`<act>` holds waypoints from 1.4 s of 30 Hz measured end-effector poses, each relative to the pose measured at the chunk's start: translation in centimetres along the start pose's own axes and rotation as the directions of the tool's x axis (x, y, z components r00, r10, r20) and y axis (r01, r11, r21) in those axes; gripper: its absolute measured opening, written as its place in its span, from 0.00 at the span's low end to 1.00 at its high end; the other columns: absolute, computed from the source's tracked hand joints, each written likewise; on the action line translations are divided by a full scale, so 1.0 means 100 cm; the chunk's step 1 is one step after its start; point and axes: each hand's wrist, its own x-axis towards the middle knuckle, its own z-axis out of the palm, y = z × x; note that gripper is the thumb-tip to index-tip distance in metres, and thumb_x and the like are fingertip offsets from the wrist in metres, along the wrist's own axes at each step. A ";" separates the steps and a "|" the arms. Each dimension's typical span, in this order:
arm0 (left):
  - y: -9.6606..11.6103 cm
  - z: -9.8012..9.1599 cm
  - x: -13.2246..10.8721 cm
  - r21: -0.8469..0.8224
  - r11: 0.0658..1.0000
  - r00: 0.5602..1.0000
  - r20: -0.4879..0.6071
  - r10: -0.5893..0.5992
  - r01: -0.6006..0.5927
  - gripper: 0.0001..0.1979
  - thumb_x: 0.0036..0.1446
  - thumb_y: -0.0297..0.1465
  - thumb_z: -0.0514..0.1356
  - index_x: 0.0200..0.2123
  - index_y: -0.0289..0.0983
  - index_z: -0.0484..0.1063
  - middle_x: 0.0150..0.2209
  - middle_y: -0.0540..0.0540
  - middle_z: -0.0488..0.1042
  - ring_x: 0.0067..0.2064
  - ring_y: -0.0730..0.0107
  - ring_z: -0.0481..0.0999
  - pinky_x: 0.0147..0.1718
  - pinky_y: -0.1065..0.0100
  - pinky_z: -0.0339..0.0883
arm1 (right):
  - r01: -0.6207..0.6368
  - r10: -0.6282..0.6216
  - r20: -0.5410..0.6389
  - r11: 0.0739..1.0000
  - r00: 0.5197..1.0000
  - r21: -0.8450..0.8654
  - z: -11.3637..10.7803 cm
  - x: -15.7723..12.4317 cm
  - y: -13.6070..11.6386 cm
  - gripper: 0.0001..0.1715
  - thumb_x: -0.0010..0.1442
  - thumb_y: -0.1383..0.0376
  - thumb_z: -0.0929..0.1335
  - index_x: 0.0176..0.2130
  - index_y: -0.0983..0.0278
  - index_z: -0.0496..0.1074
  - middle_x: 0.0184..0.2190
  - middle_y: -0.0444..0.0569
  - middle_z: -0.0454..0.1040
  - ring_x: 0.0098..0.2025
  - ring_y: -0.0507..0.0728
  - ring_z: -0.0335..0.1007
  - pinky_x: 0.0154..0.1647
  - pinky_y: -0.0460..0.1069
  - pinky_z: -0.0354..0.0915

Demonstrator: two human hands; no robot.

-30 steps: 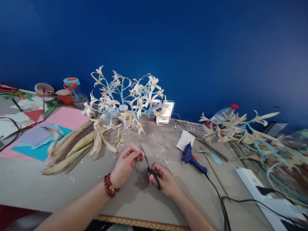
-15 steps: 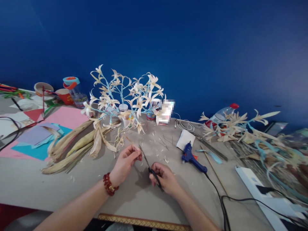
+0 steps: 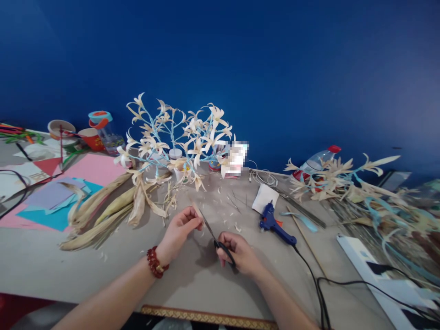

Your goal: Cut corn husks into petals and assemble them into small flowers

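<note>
My left hand [image 3: 180, 231], with a red bead bracelet on the wrist, pinches a thin pale husk strip [image 3: 196, 209] that points up and away. My right hand [image 3: 239, 253] grips black-handled scissors [image 3: 216, 238], whose blades reach up-left to the strip at my left fingertips. Both hands hover just above the grey table [image 3: 192, 279] near its front edge. Small pale husk clippings lie scattered on the table beyond them.
A branch of pale husk flowers on blue stems [image 3: 178, 137] stands behind my hands, with dried corn husks [image 3: 106, 206] to its left. A blue glue gun [image 3: 275, 224] with a black cord lies to the right. Coloured paper sheets [image 3: 62, 192] lie far left, more husk flowers [image 3: 340, 181] and a bottle far right.
The scissors and my right hand have slid slightly right and toward me, the blades tilting lower. My left hand keeps its pinch on the strip.
</note>
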 end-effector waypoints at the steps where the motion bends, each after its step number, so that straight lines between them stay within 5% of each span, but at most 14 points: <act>1: 0.000 0.000 0.000 0.007 1.000 1.000 0.010 -0.007 0.007 0.07 0.53 0.32 0.63 0.27 0.36 0.69 0.25 0.51 0.69 0.28 0.74 0.67 0.31 0.73 0.60 | -0.001 0.001 -0.003 1.000 1.000 -0.003 0.000 0.000 0.000 0.29 0.45 0.44 0.73 0.24 0.62 0.60 0.15 0.39 0.67 0.16 0.47 0.57 0.19 0.43 0.50; 11: 0.002 0.000 -0.002 0.021 0.997 0.989 0.120 -0.082 0.081 0.07 0.52 0.31 0.63 0.27 0.36 0.69 0.25 0.50 0.71 0.28 0.73 0.68 0.32 0.72 0.61 | -0.014 0.014 -0.015 0.998 1.000 -0.061 -0.005 0.000 -0.002 0.30 0.43 0.44 0.74 0.23 0.62 0.59 0.14 0.38 0.66 0.16 0.47 0.57 0.18 0.42 0.51; 20: 0.000 -0.003 -0.001 0.019 0.996 0.985 0.148 -0.090 0.088 0.06 0.52 0.31 0.63 0.28 0.36 0.69 0.25 0.50 0.71 0.28 0.73 0.68 0.32 0.71 0.61 | -0.021 0.022 0.003 0.995 1.000 -0.102 -0.013 0.000 0.005 0.26 0.47 0.51 0.75 0.24 0.62 0.59 0.15 0.37 0.65 0.17 0.47 0.59 0.19 0.42 0.51; 42: 0.004 -0.001 -0.003 0.016 0.991 0.972 0.195 -0.135 0.135 0.08 0.52 0.32 0.64 0.27 0.36 0.69 0.25 0.49 0.71 0.27 0.73 0.67 0.31 0.71 0.61 | -0.026 0.024 -0.010 0.987 1.000 -0.158 -0.023 -0.005 -0.005 0.27 0.46 0.48 0.74 0.23 0.62 0.60 0.13 0.36 0.63 0.16 0.47 0.54 0.18 0.43 0.47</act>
